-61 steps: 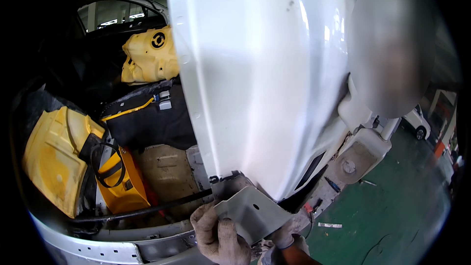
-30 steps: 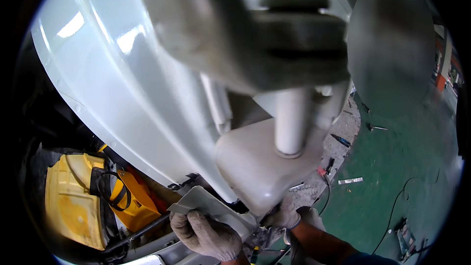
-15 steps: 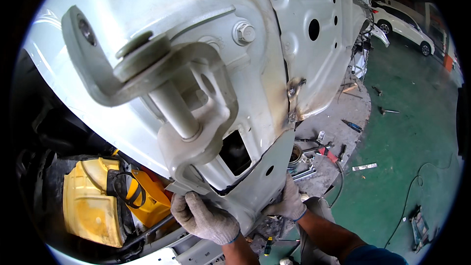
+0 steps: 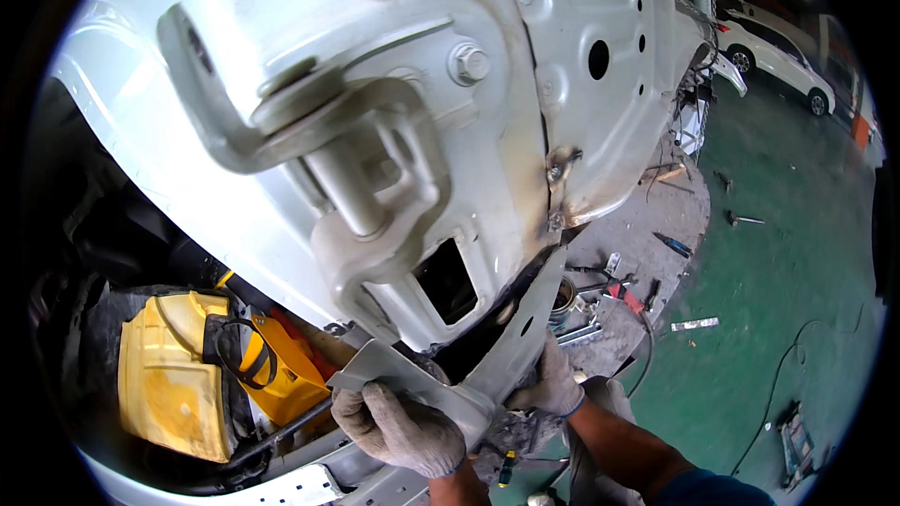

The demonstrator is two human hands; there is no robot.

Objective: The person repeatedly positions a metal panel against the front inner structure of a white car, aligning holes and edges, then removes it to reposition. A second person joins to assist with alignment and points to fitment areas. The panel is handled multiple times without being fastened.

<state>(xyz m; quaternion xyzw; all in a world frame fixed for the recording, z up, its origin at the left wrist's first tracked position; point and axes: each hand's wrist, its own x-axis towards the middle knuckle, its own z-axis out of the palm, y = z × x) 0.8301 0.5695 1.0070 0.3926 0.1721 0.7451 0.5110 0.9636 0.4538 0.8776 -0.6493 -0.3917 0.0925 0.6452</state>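
From my remote seat I look down on a person's gloved hands at the lower corner of a white vehicle body. The left hand is closed, fingers folded around the near-left edge of a bent grey metal panel. The right hand touches the panel's right side; its fingers are partly hidden, so I cannot tell how tightly it is closed. The panel sits just below the body's corner, a dark gap between them. A yellow moulded block lies left; blue-handled pliers lie right.
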